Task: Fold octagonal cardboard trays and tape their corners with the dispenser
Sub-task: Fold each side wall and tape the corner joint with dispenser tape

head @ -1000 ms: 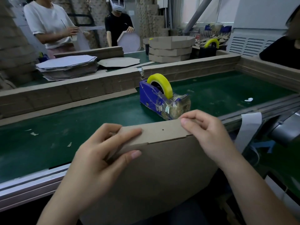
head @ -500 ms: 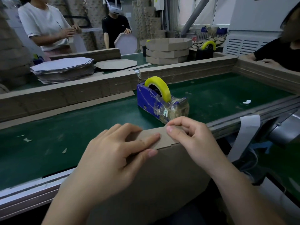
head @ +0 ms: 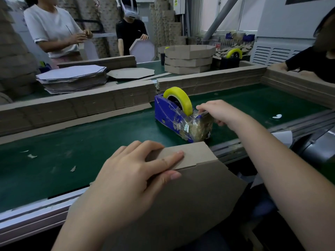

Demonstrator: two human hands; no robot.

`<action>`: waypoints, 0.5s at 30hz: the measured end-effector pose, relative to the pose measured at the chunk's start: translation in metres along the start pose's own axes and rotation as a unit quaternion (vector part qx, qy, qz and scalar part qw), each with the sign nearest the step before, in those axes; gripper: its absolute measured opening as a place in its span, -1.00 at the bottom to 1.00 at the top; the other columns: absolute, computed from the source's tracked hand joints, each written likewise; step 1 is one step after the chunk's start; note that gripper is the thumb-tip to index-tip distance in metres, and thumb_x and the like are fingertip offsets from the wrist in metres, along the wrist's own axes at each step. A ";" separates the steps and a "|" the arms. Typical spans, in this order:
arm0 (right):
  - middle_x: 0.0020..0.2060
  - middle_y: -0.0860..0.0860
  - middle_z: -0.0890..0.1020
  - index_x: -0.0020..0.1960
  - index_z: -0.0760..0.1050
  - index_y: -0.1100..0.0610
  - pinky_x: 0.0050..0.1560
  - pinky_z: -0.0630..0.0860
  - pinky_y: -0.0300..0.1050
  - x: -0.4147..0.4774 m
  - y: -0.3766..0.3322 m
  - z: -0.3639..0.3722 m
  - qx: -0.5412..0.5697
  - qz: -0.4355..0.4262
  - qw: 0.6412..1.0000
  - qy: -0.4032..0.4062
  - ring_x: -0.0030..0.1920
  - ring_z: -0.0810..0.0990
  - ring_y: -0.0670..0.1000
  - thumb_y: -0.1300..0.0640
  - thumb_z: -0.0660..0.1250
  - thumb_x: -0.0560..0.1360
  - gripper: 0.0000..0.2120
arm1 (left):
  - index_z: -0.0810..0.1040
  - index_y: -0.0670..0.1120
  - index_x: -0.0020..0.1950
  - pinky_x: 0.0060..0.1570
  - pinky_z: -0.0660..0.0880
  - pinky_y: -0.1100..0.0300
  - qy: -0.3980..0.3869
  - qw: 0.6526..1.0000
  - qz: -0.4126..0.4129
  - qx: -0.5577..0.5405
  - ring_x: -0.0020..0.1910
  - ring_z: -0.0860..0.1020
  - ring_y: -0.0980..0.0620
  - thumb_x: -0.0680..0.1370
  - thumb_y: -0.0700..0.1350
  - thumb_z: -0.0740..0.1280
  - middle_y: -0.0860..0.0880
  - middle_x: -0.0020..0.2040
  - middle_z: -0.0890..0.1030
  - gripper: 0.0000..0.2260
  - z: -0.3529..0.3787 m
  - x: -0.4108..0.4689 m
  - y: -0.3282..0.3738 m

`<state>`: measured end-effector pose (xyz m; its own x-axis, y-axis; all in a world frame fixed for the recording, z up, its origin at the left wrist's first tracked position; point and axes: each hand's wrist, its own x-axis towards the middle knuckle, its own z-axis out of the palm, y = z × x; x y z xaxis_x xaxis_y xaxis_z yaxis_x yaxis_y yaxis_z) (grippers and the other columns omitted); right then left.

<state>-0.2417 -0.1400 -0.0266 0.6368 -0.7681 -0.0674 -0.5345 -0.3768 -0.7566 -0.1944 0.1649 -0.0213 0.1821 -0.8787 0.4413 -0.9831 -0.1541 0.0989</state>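
Since the last shot the right hand [head: 217, 112] has come off the cardboard tray [head: 190, 205] and gone over to the tape dispenser [head: 168, 115], while the left hand [head: 134, 178] hasn't really budged. Right now the left hand lies flat on the tray's top flap, with its fingers straight and pressing the brown card down. Its thumb is laid along the big panel just under the fold. So it's pressing, not clutching anything. The tray itself is propped on edge at the near rim of the green tabletop [head: 81, 142], leaning toward the camera. Its top flap sits just in front of the dispenser's nose.

The right hand is at the front end of the blue dispenser, index finger out over the cutter area beside the yellow tape roll [head: 179, 98], thumb tucked lower down. Honestly can't tell if it's pinching the tape end or only touching there, too much crinkly clear tape in the way.

Further back, a low wall of stacked cardboard strips [head: 72, 107] runs across. Behind it there's a pile of flat blanks [head: 72, 79], a stack of folded octagonal trays [head: 188, 59] and a second dispenser [head: 233, 58]. A small white scrap [head: 277, 116] sits on the green off to the right, well apart from everything.
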 end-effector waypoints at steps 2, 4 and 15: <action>-0.25 -0.03 0.47 -0.08 0.64 0.00 -0.42 0.25 -0.19 0.004 -0.001 -0.004 0.018 0.035 0.999 -0.023 -0.34 0.33 -0.04 -0.17 0.34 0.46 -0.74 | 0.57 0.19 0.28 -0.23 0.50 0.06 0.002 1.000 0.001 0.001 -0.09 0.55 0.00 0.58 0.19 0.11 0.06 0.07 0.60 -0.63 0.001 0.000 -0.001; -0.22 0.00 0.47 -0.06 0.66 0.08 -0.51 0.23 -0.27 0.006 -0.003 -0.009 0.067 0.062 0.995 -0.046 -0.40 0.28 -0.09 -0.06 0.43 0.40 -0.76 | 0.57 0.18 0.28 -0.22 0.51 0.05 0.004 1.000 -0.001 -0.001 -0.09 0.56 -0.02 0.58 0.18 0.11 0.06 0.07 0.60 -0.63 0.001 0.000 -0.001; -0.06 0.04 0.47 -0.22 0.58 0.17 -0.20 0.57 -0.09 -0.012 -0.004 -0.014 0.326 0.096 0.939 -0.048 -0.17 0.41 -0.05 0.18 0.44 0.43 -0.91 | 0.57 0.19 0.28 -0.15 0.53 0.01 -0.006 1.000 -0.009 -0.011 -0.04 0.56 -0.03 0.58 0.20 0.11 0.07 0.09 0.60 -0.63 0.002 0.003 0.000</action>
<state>-0.2551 -0.1365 -0.0134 0.6270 -0.7279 -0.2777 -0.2106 0.1849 -0.9599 -0.1941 0.1609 -0.0221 0.2003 -0.8810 0.4285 -0.9788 -0.1608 0.1268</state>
